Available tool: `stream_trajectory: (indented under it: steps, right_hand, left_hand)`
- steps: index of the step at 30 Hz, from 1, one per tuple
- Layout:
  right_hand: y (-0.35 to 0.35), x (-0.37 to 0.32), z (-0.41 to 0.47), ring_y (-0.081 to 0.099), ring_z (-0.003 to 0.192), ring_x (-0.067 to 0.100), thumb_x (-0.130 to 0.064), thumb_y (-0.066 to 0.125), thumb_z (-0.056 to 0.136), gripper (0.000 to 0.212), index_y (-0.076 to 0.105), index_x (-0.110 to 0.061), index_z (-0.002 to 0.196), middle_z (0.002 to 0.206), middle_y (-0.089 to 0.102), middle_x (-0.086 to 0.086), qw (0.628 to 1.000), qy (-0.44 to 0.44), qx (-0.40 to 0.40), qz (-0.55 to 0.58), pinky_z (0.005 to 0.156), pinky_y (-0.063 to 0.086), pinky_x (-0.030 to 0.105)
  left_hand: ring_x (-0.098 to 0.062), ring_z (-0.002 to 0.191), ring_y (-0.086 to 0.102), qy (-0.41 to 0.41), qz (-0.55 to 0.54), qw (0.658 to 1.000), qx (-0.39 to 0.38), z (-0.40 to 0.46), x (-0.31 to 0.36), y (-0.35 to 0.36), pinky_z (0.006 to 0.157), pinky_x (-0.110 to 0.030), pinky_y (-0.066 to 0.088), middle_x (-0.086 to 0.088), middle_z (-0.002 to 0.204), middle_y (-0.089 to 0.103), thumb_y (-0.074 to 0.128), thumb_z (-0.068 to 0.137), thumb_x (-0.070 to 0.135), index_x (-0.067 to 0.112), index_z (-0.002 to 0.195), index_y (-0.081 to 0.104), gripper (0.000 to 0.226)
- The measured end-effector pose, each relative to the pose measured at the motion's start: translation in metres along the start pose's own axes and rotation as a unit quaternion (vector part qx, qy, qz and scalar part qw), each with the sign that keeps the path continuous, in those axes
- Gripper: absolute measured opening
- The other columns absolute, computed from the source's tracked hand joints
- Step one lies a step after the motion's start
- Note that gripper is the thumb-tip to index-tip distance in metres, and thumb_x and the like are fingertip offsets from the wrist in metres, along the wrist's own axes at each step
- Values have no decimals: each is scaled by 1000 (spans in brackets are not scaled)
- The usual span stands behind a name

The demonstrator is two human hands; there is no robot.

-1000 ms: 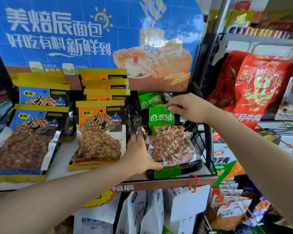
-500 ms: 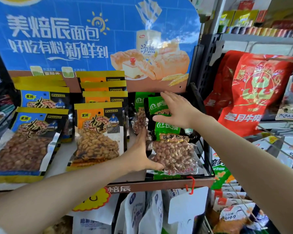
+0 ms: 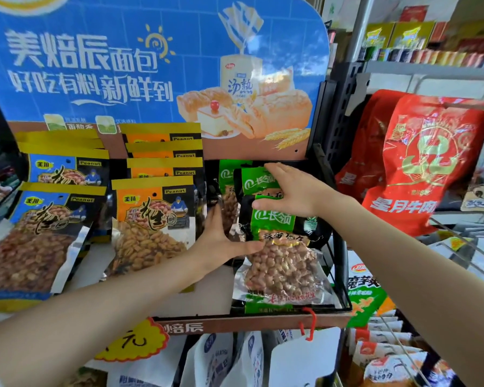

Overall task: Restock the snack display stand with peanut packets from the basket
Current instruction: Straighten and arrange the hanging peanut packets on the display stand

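On the right end of the display stand's shelf (image 3: pixel 235 321), a green-topped clear peanut packet (image 3: pixel 282 263) leans at the front of a row of similar green packets (image 3: pixel 256 180). My left hand (image 3: pixel 221 241) stands upright against the left side of that row, with its thumb lying across the front packet. My right hand (image 3: pixel 291 191) lies flat, fingers straight, on the tops of the packets behind the front one. The basket is not in view.
Orange peanut packets (image 3: pixel 151 219) and blue ones (image 3: pixel 39 233) fill the shelf's middle and left. A blue bread poster (image 3: pixel 151 65) backs the stand. Red bags (image 3: pixel 419 163) hang on a rack to the right. White bags (image 3: pixel 227 361) sit below the shelf.
My right hand let go of the front packet's top and now lies flat on the packets behind. The front packet has settled lower on the shelf. My left hand stayed beside the row.
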State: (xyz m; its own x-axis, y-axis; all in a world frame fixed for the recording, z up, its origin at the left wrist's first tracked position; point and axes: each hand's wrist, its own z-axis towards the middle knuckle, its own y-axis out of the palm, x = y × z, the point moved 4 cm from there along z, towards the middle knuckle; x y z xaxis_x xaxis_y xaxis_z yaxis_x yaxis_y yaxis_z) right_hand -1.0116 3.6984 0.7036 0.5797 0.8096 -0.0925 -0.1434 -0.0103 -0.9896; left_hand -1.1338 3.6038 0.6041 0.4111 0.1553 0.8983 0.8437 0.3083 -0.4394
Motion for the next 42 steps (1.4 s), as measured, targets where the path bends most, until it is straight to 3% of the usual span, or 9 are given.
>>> stream_trajectory:
  steps: [14, 19, 22, 28, 32, 34, 36, 39, 42]
  right_hand:
    - [-1, -5, 8, 34, 132, 25, -53, 59, 79, 85, 25, -11, 145, 140, 36, 10, 994, -31, 50, 97, 106, 30, 35]
    - [-9, 7, 30, 32, 135, 25, -37, 34, 99, 48, 41, -9, 137, 145, 39, 11, 983, 27, 63, 172, 109, 23, 33]
    - [-6, 7, 38, 37, 132, 27, -27, 37, 99, 43, 42, -5, 136, 142, 44, 14, 993, 23, 44, 107, 105, 28, 31]
    - [-19, 14, 45, 39, 132, 28, -20, 35, 100, 39, 44, -6, 135, 144, 44, 13, 984, 57, 87, 142, 105, 31, 32]
    - [-25, 11, 51, 54, 115, 32, -21, 42, 98, 32, 62, -5, 117, 127, 61, 15, 987, 48, 62, 141, 95, 41, 35]
    - [-22, 8, 52, 60, 97, 34, -21, 44, 96, 31, 68, -1, 100, 107, 69, 19, 989, 31, 56, 132, 82, 46, 37]
    - [-22, 4, 50, 59, 86, 31, -19, 46, 95, 29, 68, 0, 91, 95, 70, 15, 992, 7, 73, 100, 73, 43, 33]
    - [-29, -1, 43, 52, 79, 20, -18, 48, 95, 26, 69, -3, 91, 82, 61, 7, 991, -31, 111, 66, 71, 36, 32]
    - [-30, 2, 44, 49, 75, 21, -22, 49, 95, 26, 64, -4, 85, 77, 55, 4, 990, -46, 123, 45, 63, 28, 29]
  left_hand:
    - [-19, 143, 0, -15, -33, 999, -8, 1, -1, -3, 115, -41, 13, 2, 155, -11, 73, 72, 39, 22, 147, -8, 111]
    - [-11, 126, 31, -91, -216, 971, 51, 19, 2, -18, 112, -35, 21, 11, 138, 33, 35, 95, 49, 24, 141, 31, 53]
    - [-16, 108, 45, -52, -196, 975, 86, 20, 10, -24, 94, -30, 33, -1, 122, 52, 43, 97, 33, 14, 130, 48, 38]
    - [-20, 91, 55, -19, -160, 977, 137, 31, 11, -28, 70, -26, 40, -8, 107, 63, 52, 93, 14, 15, 97, 51, 4]
    - [-21, 87, 54, -2, -202, 969, 143, 23, 1, -32, 68, -27, 40, -1, 85, 61, 49, 92, 3, 15, 94, 53, 13]
    - [-21, 99, 56, -5, -231, 967, 106, 21, 3, -27, 85, -33, 44, 0, 99, 62, 56, 91, 16, 20, 116, 49, 26]
    - [-20, 106, 57, 15, -241, 968, 70, 20, 9, -21, 97, -35, 43, -1, 114, 60, 54, 92, 22, 30, 117, 48, 26]
    - [-8, 87, 59, 35, -247, 965, 82, 26, 11, -23, 76, -13, 48, 3, 100, 62, 39, 99, 12, 33, 98, 51, 24]
    - [-29, 99, 61, 22, -260, 963, 61, 41, 9, -19, 87, -37, 48, -12, 111, 64, 37, 99, 11, 22, 110, 58, 25]
